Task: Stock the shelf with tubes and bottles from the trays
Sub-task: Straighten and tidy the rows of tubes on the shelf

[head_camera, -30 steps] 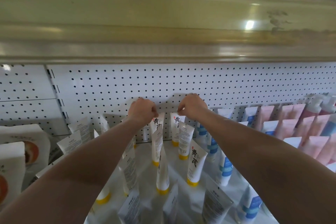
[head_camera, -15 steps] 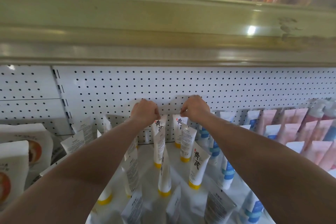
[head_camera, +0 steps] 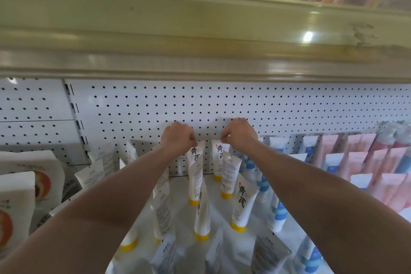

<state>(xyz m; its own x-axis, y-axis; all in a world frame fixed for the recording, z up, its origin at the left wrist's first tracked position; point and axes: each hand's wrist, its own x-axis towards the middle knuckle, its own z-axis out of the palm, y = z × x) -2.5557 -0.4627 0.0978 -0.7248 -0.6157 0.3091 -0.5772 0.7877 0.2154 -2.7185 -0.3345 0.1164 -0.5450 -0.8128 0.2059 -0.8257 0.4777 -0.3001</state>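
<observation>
Nearest the camera, well short of the pegboard (head_camera: 222, 104), both forearms ran out over the shelf floor (head_camera: 216, 214), and under them stood loose ranks of white tubes on yellow caps, some turned to show their grey printed backs. One front-facing tube (head_camera: 242, 203) stood about halfway out from the pegboard, cap down, black brush characters down its face.

Further back, hard against the pegboard's foot, was the pair that mattered. The left hand (head_camera: 178, 138) had its fingers curled, pinching the flat crimped top of the left back-row tube (head_camera: 195, 169). The right hand (head_camera: 241, 133) was curled likewise, pinching the top of the right back-row tube (head_camera: 219, 160). Each tube hung straight below its hand, long axis near upright, cap toward the shelf floor, crimp up at the fingertips. The two stood close beside each other with a narrow gap between, both hands level and equally near the pegboard, so neither had the shorter reach. Whether the left tube's cap had touched down could not be told; another tube covered it.

Both were slim white tubes with yellow caps, a small red mark above black characters, faces outward. My read: they were being squared up against the pegboard, and letting go cleanly depended on them standing plumb.

To the right along the pegboard stood blue-banded tubes (head_camera: 263, 184), then pink ones (head_camera: 353, 162).
</observation>
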